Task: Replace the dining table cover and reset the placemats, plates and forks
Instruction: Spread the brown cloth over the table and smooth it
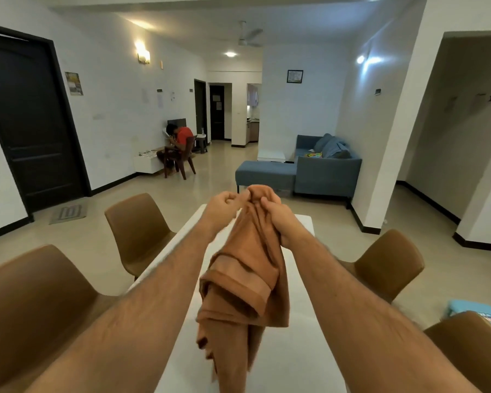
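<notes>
A bunched brown table cover [244, 285] hangs in folds above the bare white dining table [301, 282]. My right hand [278, 219] grips the cloth near its top, fingers curled round it. My left hand [224, 207] pinches the top edge of the same cloth just to the left. Both arms are stretched out over the table. No placemats, plates or forks are in view.
Two brown chairs [138, 231] stand along the table's left side and two more brown chairs [389, 265] along its right. A light blue stool [474, 310] sits at the right edge. Farther off are a blue sofa [323, 168] and a seated person [179, 143].
</notes>
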{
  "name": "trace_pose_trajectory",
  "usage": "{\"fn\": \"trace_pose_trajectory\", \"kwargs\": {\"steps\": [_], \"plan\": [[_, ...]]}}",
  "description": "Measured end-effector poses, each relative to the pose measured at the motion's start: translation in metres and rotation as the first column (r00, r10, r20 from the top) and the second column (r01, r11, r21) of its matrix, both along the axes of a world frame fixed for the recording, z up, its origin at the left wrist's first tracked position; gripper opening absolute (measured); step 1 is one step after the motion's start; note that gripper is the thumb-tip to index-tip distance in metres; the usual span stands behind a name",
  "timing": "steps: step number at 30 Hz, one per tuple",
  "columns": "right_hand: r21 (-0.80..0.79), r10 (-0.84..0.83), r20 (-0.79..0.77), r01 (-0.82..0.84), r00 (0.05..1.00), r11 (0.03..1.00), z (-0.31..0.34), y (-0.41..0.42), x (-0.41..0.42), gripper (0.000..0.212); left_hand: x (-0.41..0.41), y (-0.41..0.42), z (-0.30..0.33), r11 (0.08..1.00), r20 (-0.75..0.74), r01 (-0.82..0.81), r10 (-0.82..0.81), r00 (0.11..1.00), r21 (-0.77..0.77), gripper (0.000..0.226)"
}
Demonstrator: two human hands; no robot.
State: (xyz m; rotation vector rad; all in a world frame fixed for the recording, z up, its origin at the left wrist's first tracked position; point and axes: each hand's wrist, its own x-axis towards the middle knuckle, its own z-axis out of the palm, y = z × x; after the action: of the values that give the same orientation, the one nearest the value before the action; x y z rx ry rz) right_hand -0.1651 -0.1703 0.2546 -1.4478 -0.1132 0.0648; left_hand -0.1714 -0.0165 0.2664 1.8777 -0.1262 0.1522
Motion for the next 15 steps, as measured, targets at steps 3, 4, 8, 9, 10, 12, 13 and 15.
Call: {"fn": "trace_pose_trajectory", "kwargs": {"steps": [3, 4, 8, 9, 10, 12, 13, 15], "plan": [[0.136, -0.056, -0.098, 0.069, 0.994, 0.988, 0.010, 0.000, 0.009, 0.032, -0.013, 0.001, -0.015, 0.965, -0.013, 0.082, -0.082, 0.997, 0.250, 0.050], [0.123, -0.061, -0.128, 0.077, 0.990, 0.989, 0.010, 0.000, 0.010, 0.039, -0.018, -0.001, -0.016, 0.950, -0.039, 0.122, -0.116, 0.992, 0.288, 0.059], [0.012, 0.011, -0.158, -0.009, 0.987, 1.000, 0.017, 0.002, 0.006, 0.068, -0.023, -0.009, -0.008, 0.864, -0.011, 0.179, -0.197, 0.980, 0.472, 0.069], [-0.017, 0.036, -0.146, -0.039, 0.989, 0.999, 0.017, 0.003, 0.004, 0.070, -0.022, -0.013, -0.008, 0.846, -0.034, 0.209, -0.220, 0.975, 0.491, 0.064], [-0.052, 0.065, -0.115, -0.072, 0.991, 0.996, 0.016, 0.003, 0.005, 0.068, -0.021, -0.017, -0.009, 0.842, -0.046, 0.213, -0.219, 0.975, 0.496, 0.057], [-0.157, 0.152, -0.046, -0.157, 0.987, 0.975, 0.016, -0.001, 0.004, 0.059, -0.020, -0.023, -0.009, 0.869, -0.003, 0.148, -0.166, 0.986, 0.472, 0.041], [-0.212, 0.193, -0.022, -0.193, 0.981, 0.958, 0.015, -0.005, 0.005, 0.060, -0.017, -0.024, -0.008, 0.893, 0.036, 0.098, -0.126, 0.991, 0.440, 0.033], [-0.275, 0.116, -0.024, -0.118, 0.993, 0.954, 0.016, -0.013, 0.003, 0.054, -0.012, -0.023, -0.003, 0.910, 0.082, 0.054, -0.097, 0.992, 0.412, 0.028]]}}
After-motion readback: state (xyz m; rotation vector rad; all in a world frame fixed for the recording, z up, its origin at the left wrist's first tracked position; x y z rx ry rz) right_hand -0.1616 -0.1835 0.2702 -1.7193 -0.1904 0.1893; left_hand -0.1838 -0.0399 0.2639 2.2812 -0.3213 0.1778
